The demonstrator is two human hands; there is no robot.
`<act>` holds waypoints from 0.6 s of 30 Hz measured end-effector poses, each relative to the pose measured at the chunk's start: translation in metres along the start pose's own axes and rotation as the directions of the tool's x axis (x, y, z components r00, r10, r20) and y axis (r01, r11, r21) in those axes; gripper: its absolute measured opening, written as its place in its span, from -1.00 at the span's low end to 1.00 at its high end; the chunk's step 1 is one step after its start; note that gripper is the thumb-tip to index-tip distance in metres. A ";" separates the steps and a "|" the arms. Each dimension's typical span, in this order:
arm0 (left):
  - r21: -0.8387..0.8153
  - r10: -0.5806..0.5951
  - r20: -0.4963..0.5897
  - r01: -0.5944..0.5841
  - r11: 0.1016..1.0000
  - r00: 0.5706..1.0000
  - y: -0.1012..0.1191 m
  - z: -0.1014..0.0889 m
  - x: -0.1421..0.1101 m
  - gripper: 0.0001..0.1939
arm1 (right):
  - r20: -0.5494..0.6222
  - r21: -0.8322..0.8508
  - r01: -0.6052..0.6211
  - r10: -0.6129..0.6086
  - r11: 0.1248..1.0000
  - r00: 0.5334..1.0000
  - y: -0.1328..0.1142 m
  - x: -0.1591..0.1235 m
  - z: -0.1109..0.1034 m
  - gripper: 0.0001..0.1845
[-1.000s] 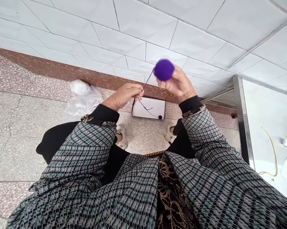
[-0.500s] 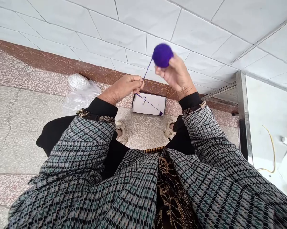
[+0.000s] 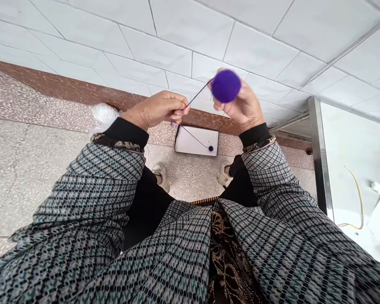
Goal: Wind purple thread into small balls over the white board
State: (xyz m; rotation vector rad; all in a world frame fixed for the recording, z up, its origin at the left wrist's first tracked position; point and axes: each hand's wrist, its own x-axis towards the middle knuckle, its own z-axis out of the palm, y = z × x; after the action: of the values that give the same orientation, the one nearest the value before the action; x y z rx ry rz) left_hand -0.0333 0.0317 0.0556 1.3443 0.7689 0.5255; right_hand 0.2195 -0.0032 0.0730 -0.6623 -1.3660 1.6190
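My right hand [image 3: 245, 107] holds a round purple yarn ball [image 3: 226, 85] up in front of the white tiled wall. A purple strand [image 3: 198, 91] runs taut from the ball to my left hand [image 3: 160, 109], whose fingers pinch it. From there the strand drops into a small white box [image 3: 185, 145] on the floor, where it ends at a tiny purple yarn lump [image 3: 211, 148]. Both forearms wear a checked grey sleeve over black cuffs.
A clear plastic bag with white yarn [image 3: 104, 114] lies by the brown skirting at the left. My two shoes [image 3: 161, 175] stand on the speckled floor. A metal-framed white surface [image 3: 351, 160] with a yellow cord [image 3: 360, 202] is at the right.
The ball has turned in my right hand and shifted slightly right and down. My left hand rose a little, keeping the strand pinched. The slack loop in the box has straightened.
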 end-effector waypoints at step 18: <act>0.295 -0.113 -0.336 0.218 0.930 0.935 -0.089 -0.043 0.005 -0.70 | -0.773 0.626 0.778 -0.089 0.055 0.628 -0.096 -0.049 -0.029 -0.44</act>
State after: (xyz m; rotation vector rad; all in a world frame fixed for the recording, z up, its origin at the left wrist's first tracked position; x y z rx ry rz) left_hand -0.0706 0.0480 -0.0347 1.5007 1.2685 0.4947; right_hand 0.2944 -0.0323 0.1508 0.1785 0.1430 1.1689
